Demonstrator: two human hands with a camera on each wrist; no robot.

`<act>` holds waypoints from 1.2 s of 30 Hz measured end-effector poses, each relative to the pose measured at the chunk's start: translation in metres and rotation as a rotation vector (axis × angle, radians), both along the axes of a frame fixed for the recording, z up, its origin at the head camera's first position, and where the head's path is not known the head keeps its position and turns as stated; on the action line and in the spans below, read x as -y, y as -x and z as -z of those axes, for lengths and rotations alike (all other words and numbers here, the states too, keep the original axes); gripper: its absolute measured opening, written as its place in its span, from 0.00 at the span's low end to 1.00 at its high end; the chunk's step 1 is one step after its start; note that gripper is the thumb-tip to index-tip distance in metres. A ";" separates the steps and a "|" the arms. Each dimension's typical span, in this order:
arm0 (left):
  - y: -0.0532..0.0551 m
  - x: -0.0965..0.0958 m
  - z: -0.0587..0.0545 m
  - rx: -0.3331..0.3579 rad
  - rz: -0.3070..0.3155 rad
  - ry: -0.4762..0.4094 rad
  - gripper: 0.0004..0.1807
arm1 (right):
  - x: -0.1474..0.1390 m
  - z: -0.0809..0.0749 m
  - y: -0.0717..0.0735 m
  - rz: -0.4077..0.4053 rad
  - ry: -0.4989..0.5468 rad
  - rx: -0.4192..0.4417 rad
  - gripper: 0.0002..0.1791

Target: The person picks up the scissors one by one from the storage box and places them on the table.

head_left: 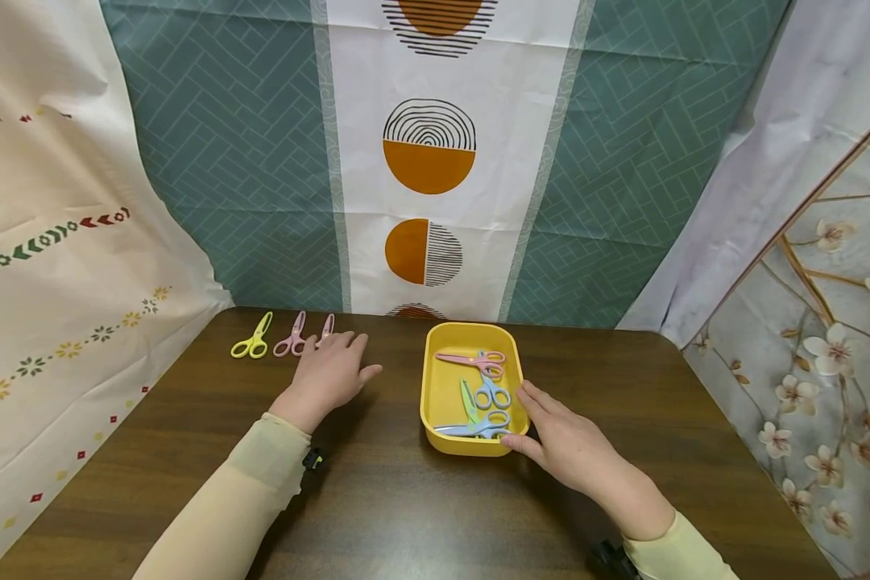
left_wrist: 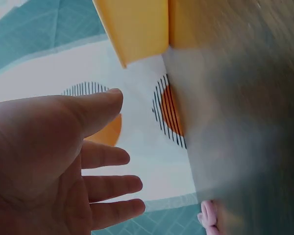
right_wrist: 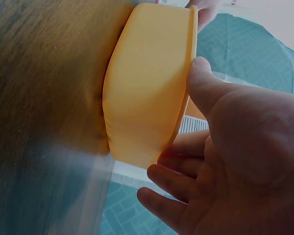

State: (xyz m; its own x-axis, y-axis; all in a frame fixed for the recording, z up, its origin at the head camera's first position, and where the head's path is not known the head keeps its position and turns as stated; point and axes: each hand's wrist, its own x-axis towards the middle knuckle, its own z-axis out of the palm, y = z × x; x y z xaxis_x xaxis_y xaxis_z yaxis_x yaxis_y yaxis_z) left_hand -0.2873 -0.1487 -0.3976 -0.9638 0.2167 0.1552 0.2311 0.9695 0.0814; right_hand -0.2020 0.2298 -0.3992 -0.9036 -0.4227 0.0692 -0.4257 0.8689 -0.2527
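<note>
My left hand (head_left: 328, 374) is over the back left of the table with fingers spread and nothing in them. Its fingertips overlap a pink pair of scissors (head_left: 329, 324), partly hidden behind them. To its left lie a mauve pair of scissors (head_left: 291, 338) and a yellow pair of scissors (head_left: 252, 342). My right hand (head_left: 576, 439) rests against the right side of a yellow tray (head_left: 445, 391), thumb at the rim near the front corner, fingers extended along the side. Inside the tray are pink scissors (head_left: 471, 362), green scissors (head_left: 468, 399) and two blue pairs, including one blue pair (head_left: 478, 427) at the front.
The dark wooden table (head_left: 406, 515) ends at a patterned curtain (head_left: 435, 209) at the back. White cloth with a flower print (head_left: 830, 354) hangs along the right edge, and cream cloth (head_left: 51, 282) along the left.
</note>
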 end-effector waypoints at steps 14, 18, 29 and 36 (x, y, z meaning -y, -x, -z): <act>-0.013 -0.023 -0.007 -0.040 0.065 0.018 0.36 | -0.001 0.001 0.000 0.011 -0.004 0.000 0.50; -0.017 -0.028 -0.009 -0.064 0.083 0.024 0.37 | -0.001 0.001 0.000 0.009 -0.004 -0.006 0.50; -0.030 -0.051 -0.017 -0.094 0.158 0.032 0.37 | -0.001 0.001 0.000 0.012 0.001 -0.004 0.50; -0.038 -0.068 -0.019 -0.132 0.204 0.046 0.35 | 0.000 0.000 -0.001 0.010 -0.002 -0.007 0.50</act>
State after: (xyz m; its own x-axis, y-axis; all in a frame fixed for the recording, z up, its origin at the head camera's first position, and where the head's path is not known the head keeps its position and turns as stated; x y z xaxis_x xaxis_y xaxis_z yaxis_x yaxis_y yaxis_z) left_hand -0.2494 -0.0806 -0.3784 -0.8716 0.4142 0.2622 0.4278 0.9038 -0.0058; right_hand -0.2014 0.2301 -0.3989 -0.9073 -0.4139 0.0744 -0.4189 0.8735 -0.2480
